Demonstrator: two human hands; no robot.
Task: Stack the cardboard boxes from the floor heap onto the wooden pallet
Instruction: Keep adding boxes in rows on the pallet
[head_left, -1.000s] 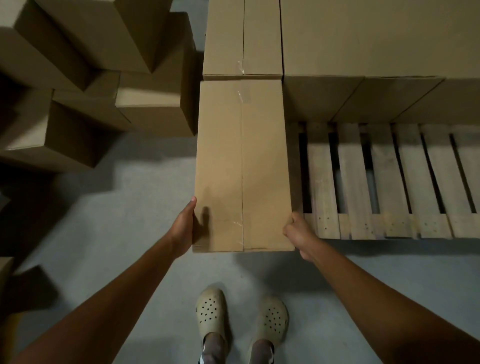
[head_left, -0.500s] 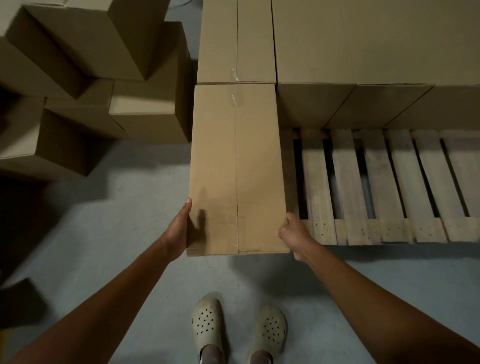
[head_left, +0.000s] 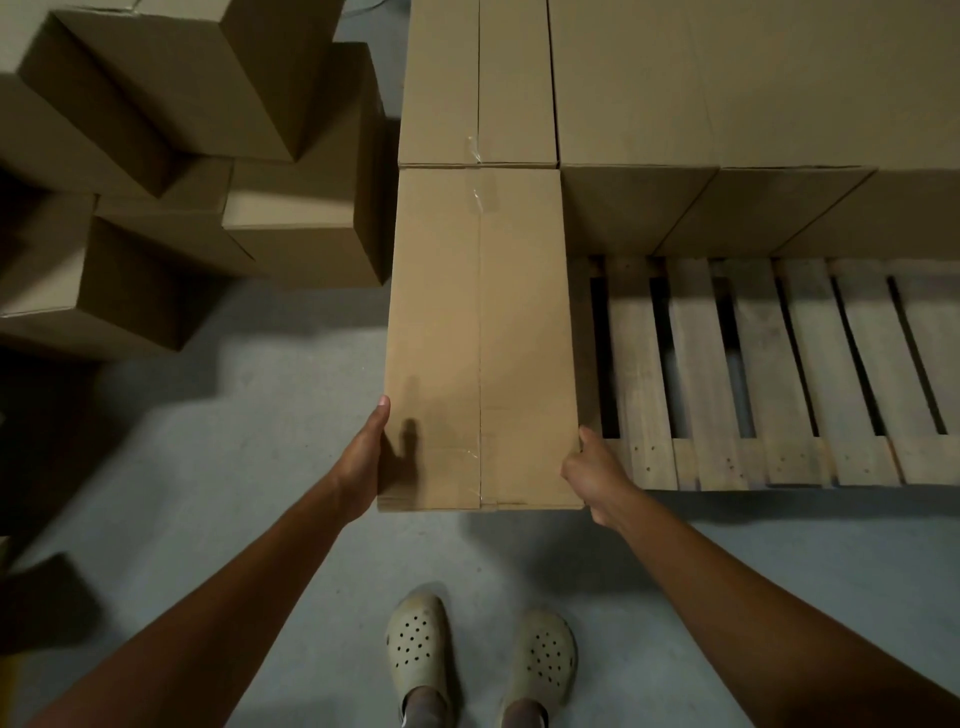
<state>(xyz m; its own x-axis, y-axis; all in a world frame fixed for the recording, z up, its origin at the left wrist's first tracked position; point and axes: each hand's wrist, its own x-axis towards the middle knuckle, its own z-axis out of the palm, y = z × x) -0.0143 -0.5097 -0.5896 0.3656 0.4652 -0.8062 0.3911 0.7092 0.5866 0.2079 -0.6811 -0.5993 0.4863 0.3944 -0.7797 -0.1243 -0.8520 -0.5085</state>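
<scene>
While both hands (head_left: 363, 457) grip it, the box (head_left: 480, 338) abuts stacked boxes (head_left: 727, 104).

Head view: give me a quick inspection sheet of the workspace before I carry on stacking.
Surface: wooden pallet, slats bare on the near right part; grey floor around it.
Job's things: long box lies lengthwise at the pallet's left edge, far end against a stacked box; a row of boxes fills the pallet's far side; floor heap of tumbled boxes at left.
Clutter: nothing seen on the bare slats or the nearby floor.
Hands: left hand flat on the long box's near left side, right hand gripping its near right corner.
Cables: nothing seen.
Surroundings: person's feet in perforated clogs just short of the box; dim lighting, dark at far left.
</scene>
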